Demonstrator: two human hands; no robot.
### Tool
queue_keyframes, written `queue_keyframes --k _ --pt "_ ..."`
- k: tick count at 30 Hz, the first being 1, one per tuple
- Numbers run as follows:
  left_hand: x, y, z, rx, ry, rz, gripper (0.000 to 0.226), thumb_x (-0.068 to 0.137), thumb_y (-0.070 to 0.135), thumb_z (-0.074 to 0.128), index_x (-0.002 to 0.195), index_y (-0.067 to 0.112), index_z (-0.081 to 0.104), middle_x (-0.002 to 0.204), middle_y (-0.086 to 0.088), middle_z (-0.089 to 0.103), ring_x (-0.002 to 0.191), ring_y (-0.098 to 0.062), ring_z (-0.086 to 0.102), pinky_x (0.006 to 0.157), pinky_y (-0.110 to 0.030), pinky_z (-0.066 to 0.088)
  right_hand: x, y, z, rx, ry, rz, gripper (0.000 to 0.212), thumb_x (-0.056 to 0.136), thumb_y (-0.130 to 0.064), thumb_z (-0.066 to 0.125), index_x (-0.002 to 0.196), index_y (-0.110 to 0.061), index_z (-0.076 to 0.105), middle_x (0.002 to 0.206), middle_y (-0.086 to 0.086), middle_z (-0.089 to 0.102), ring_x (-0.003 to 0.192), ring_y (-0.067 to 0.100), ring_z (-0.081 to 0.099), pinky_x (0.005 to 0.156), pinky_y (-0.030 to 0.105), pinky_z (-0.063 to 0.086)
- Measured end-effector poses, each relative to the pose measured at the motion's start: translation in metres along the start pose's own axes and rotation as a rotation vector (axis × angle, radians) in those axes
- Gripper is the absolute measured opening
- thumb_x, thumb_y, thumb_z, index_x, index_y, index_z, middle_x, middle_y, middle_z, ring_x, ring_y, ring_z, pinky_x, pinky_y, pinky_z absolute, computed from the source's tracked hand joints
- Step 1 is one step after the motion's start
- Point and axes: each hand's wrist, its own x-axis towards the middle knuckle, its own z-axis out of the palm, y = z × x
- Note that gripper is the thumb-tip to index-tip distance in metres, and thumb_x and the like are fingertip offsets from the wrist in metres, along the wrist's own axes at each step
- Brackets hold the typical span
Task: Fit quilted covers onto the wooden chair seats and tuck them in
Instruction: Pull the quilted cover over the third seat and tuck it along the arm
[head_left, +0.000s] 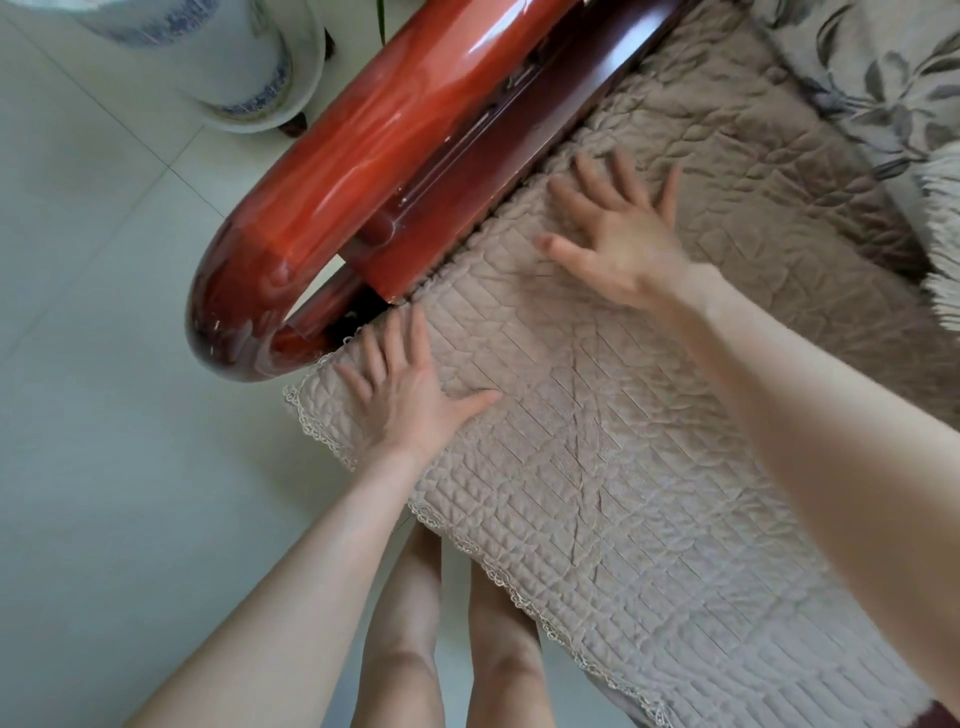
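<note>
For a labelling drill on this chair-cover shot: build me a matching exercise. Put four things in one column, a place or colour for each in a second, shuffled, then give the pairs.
Things
1. left hand
2. right hand
3. wooden armrest
4. vase

Places and colours
A. glossy red-brown, curved at its end
B. flat on the quilted cover, fingers spread, alongside the armrest's inner panel
C. white with a blue pattern, at top left
D. flat on the cover's front corner, by the armrest's curved end

Pairs: 1-D, 2-B, 3-A, 4-C
</note>
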Motion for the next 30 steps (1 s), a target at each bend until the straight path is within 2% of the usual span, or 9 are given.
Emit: queue_keyframes --k 3,6,10,13,16,18,20,23,30 --pt "-0.011 0.024 0.002 0.005 0.015 0.153 0.118 0.068 0.079 0.056 0.153 0.027 -0.007 0.16 -0.006 -0.014 0.146 -0.023 -0.016 0.114 -0.06 -0.005 0.006 0.019 -0.004 0.009 -0.049 0.033 0.072 0.092 -0.071 0.022 0.154 -0.036 0.01 0.162 -0.009 -0.009 0.147 0.023 -0.02 0.109 0.066 -0.017" --pt "0.004 0.056 0.003 0.016 -0.005 0.223 0.115 0.072 0.076 0.057 0.152 0.028 -0.012 0.159 -0.005 -0.021 0.145 -0.024 -0.021 0.113 -0.063 -0.003 0.012 0.02 0.0 0.034 -0.081 0.043 0.071 0.091 -0.072 0.021 0.153 -0.04 0.006 0.161 -0.013 -0.012 0.146 0.021 -0.023 0.108 0.066 -0.019" --pt "0.04 0.084 -0.002 0.037 -0.063 0.232 0.123 0.067 0.078 0.058 0.15 0.029 -0.019 0.156 -0.003 -0.028 0.144 -0.024 -0.025 0.11 -0.068 -0.004 0.027 0.024 -0.002 0.043 -0.105 0.074 0.069 0.091 -0.071 0.02 0.153 -0.042 0.006 0.161 -0.017 -0.008 0.147 0.017 -0.021 0.106 0.067 -0.02" --pt "0.052 0.096 -0.007 0.041 -0.092 0.182 0.128 0.063 0.081 0.059 0.15 0.027 -0.019 0.157 -0.003 -0.027 0.144 -0.025 -0.025 0.108 -0.069 -0.003 0.037 0.023 -0.012 0.115 -0.119 0.067 0.065 0.093 -0.068 0.022 0.151 -0.041 0.018 0.162 -0.017 0.002 0.148 0.014 -0.015 0.106 0.069 -0.018" --pt "0.047 0.104 -0.011 0.032 -0.01 0.191 0.119 0.069 0.079 0.055 0.152 0.023 -0.008 0.159 -0.006 -0.017 0.146 -0.026 -0.016 0.114 -0.06 -0.001 0.032 0.035 -0.028 0.144 0.019 0.039 0.059 0.096 -0.062 0.03 0.147 -0.033 0.037 0.159 -0.012 0.022 0.149 0.015 0.007 0.112 0.065 -0.005" --pt "0.05 0.115 -0.012 0.046 0.06 0.267 0.11 0.074 0.077 0.051 0.153 0.023 -0.004 0.16 -0.005 -0.012 0.147 -0.022 -0.011 0.117 -0.054 0.001 0.025 0.054 -0.035 0.126 0.135 0.054 0.063 0.097 -0.058 0.035 0.151 -0.026 0.03 0.16 -0.007 0.023 0.147 0.016 0.015 0.117 0.055 0.004" --pt "0.06 0.133 -0.015 0.045 0.084 0.338 0.108 0.077 0.076 0.049 0.153 0.024 -0.006 0.16 -0.004 -0.014 0.147 -0.021 -0.012 0.117 -0.053 0.002 0.017 0.07 -0.037 0.066 0.179 0.046 0.066 0.098 -0.055 0.038 0.154 -0.023 0.022 0.161 -0.005 0.019 0.147 0.018 0.014 0.116 0.047 0.009" --pt "0.088 0.161 -0.024 0.045 0.044 0.375 0.11 0.076 0.076 0.049 0.151 0.026 -0.013 0.159 -0.002 -0.021 0.146 -0.021 -0.019 0.117 -0.055 -0.002 0.021 0.084 -0.041 0.002 0.241 0.075 0.067 0.097 -0.057 0.034 0.154 -0.025 0.02 0.162 -0.003 0.013 0.148 0.021 0.01 0.115 0.051 0.008" --pt "0.116 0.175 -0.037 0.131 -0.1 0.32 0.125 0.063 0.085 0.053 0.149 0.031 -0.018 0.157 0.002 -0.026 0.146 -0.018 -0.013 0.113 -0.054 0.011 0.071 0.101 -0.057 0.077 -0.012 0.201 0.076 0.093 -0.068 0.019 0.155 -0.026 0.004 0.163 -0.007 -0.007 0.149 0.017 -0.01 0.114 0.061 -0.005"
